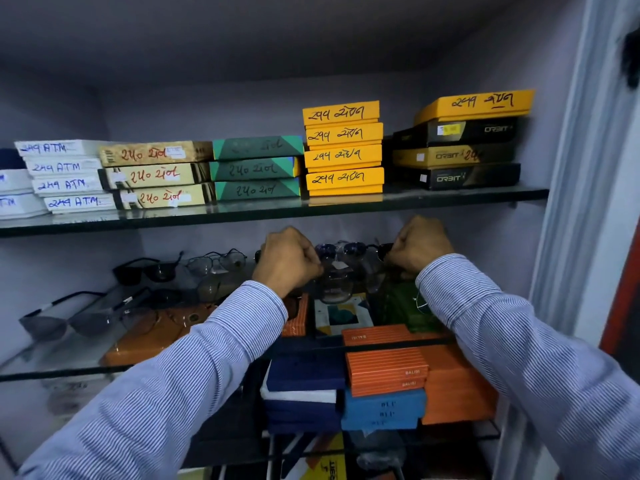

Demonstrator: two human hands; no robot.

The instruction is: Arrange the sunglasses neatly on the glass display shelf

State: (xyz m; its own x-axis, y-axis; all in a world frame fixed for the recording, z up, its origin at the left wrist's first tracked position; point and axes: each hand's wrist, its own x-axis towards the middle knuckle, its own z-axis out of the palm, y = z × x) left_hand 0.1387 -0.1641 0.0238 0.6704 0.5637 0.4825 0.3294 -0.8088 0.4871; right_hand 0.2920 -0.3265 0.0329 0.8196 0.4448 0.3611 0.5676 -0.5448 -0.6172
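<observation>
Glass shelf (pixel 69 372) carries scattered sunglasses (pixel 145 270); left hand (pixel 287 259) and right hand (pixel 419 249) each grasp one blue-lensed pair (pixel 341 251); four yellow boxes (pixel 343 148) stacked above.

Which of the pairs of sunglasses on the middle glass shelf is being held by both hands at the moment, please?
The dark blue-lensed pair at the back centre-right: the left hand and right hand grip its two ends. The black pair and grey pair lie untouched to the left.

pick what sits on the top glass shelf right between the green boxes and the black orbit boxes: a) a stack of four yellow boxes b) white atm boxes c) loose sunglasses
a, the stack of four yellow boxes stands between the green boxes and the black Orbit boxes.
</observation>
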